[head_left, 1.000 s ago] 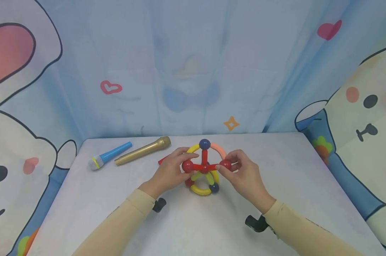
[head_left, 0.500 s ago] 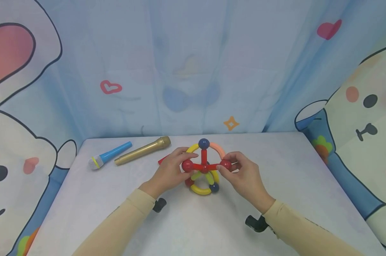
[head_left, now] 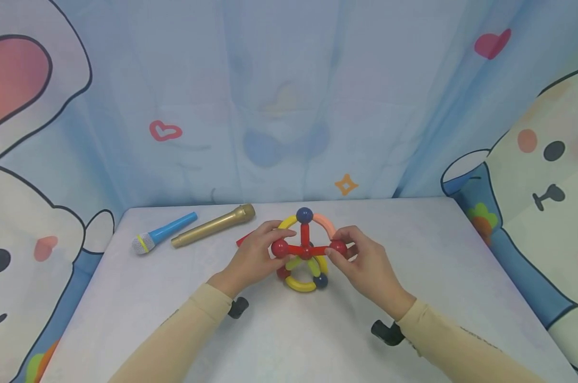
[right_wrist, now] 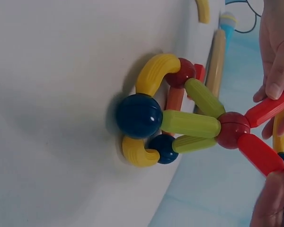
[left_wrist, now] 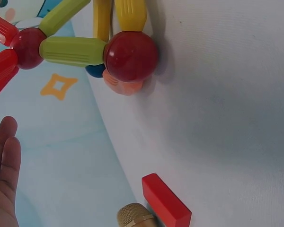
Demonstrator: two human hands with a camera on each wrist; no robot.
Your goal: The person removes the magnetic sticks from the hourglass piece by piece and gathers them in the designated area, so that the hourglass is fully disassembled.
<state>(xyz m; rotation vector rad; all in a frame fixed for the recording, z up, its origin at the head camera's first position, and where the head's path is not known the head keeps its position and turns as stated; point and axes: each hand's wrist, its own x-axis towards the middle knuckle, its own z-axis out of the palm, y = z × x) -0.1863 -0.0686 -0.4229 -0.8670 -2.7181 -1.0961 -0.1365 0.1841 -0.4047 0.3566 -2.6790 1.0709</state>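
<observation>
Nearest the camera, two cream sleeves (head_left: 183, 335) reach forward over the white worktop (head_left: 126, 298) and meet at its middle. There the left hand (head_left: 250, 259) pinches the red ball (head_left: 279, 248) at the left end of a toy frame (head_left: 306, 251) built from rods and balls, with thumb and fingertips curled round it. The right hand (head_left: 365, 266) pinches the matching red ball (head_left: 338, 247) at the right end in the same way.

The frame stands on the worktop between the two hands. Its base is a ring of curved yellow pieces (right_wrist: 154, 75) joined by dark blue balls (right_wrist: 138, 116) and a red ball (left_wrist: 130, 56), all resting on the surface. Green rods (right_wrist: 191, 124) rise from the ring to a red hub (right_wrist: 233, 129), and red rods (right_wrist: 260, 153) run out from the hub to the held balls. One more red rod stands upright to a dark blue ball (head_left: 304, 215) on top, from which a yellow arc and a pale orange arc (head_left: 324, 222) curve down toward the hands.

Just behind the left hand a flat red block (left_wrist: 165, 202) lies on the worktop. Beyond it, toward the back left, a gold toy microphone (head_left: 214, 225) lies just beside a blue one (head_left: 163, 233). A pale blue cartoon-printed curtain (head_left: 289, 106) hangs behind the worktop.
</observation>
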